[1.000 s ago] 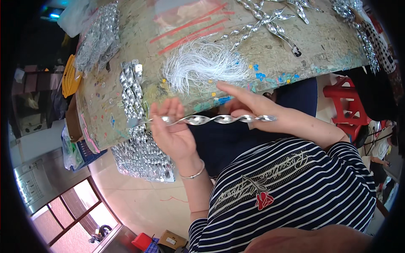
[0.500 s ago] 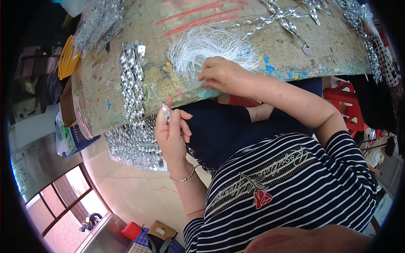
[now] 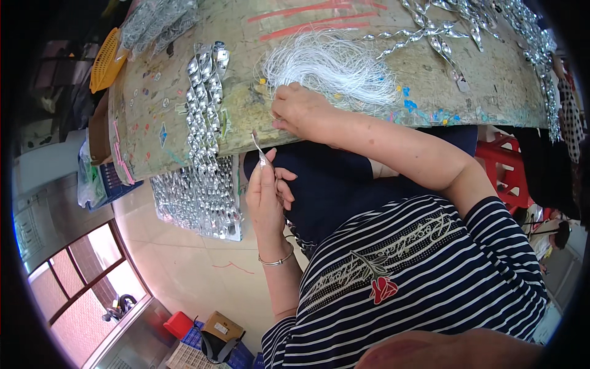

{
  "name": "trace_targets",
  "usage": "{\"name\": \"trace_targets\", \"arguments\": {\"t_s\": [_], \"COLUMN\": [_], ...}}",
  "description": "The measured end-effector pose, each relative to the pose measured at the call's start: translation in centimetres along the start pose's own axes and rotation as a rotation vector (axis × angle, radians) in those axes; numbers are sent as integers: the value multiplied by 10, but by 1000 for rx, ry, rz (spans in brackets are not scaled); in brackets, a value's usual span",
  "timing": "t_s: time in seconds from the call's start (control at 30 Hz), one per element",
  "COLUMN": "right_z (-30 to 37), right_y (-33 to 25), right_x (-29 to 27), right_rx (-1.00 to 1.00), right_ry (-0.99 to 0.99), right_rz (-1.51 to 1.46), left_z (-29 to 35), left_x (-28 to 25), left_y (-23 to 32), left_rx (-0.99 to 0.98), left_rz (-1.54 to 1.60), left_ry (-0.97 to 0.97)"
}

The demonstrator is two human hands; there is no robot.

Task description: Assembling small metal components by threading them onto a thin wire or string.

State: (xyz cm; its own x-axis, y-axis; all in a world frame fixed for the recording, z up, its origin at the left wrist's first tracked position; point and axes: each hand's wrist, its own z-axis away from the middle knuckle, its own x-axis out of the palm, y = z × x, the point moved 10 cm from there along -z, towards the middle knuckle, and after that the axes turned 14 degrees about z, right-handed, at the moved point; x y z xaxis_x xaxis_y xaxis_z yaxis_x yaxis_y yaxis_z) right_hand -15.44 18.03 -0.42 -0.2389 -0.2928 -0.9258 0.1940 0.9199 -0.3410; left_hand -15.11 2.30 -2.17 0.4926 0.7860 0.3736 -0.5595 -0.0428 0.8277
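The thin, twisted silver foil strip (image 3: 259,149) stood pinched upright in the person's left hand (image 3: 267,195), fingers closed narrowly around its lower end so the tip poked up just below the edge of the worn, paint-flecked wooden worktable (image 3: 381,92), held there off the table in front of the dark trousers, probably to keep it ready and untangled. The right hand (image 3: 299,111) lay out on the tabletop with its fingertips curled into the near end of the loose bundle of fine white threads (image 3: 335,64), seemingly picking at a strand; whether it had actually gripped one I could not tell, the fingers hiding it. A long heap of shiny silver foil ornaments (image 3: 206,92) ran down the table at the person's left and spilled over the edge onto a wider pile (image 3: 196,197) hanging beside the left hand, close enough to be reached. More silver twisted garlands (image 3: 430,27) lay across the far side of the table, and an orange plastic basket (image 3: 106,60) sat at its left corner
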Motion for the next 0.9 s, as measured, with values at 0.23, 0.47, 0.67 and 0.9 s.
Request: {"name": "trace_targets", "arguments": {"t_s": [0.23,0.47,0.67,0.9], "right_z": [-1,3,15,30], "right_y": [-2,21,49,69], "right_x": [0,-36,-42,-67], "right_rx": [-56,-1,285,365], "right_ry": [-19,125,-104,-70], "right_rz": [-25,-174,-610,-833], "left_z": [4,2,2,8], "left_x": [-1,1,-1,11], "left_y": [-1,-2,-9,-9], "left_rx": [4,3,-17,-49], "left_rz": [-13,-73,-67,-23], "left_ry": [5,18,36,-32]}}
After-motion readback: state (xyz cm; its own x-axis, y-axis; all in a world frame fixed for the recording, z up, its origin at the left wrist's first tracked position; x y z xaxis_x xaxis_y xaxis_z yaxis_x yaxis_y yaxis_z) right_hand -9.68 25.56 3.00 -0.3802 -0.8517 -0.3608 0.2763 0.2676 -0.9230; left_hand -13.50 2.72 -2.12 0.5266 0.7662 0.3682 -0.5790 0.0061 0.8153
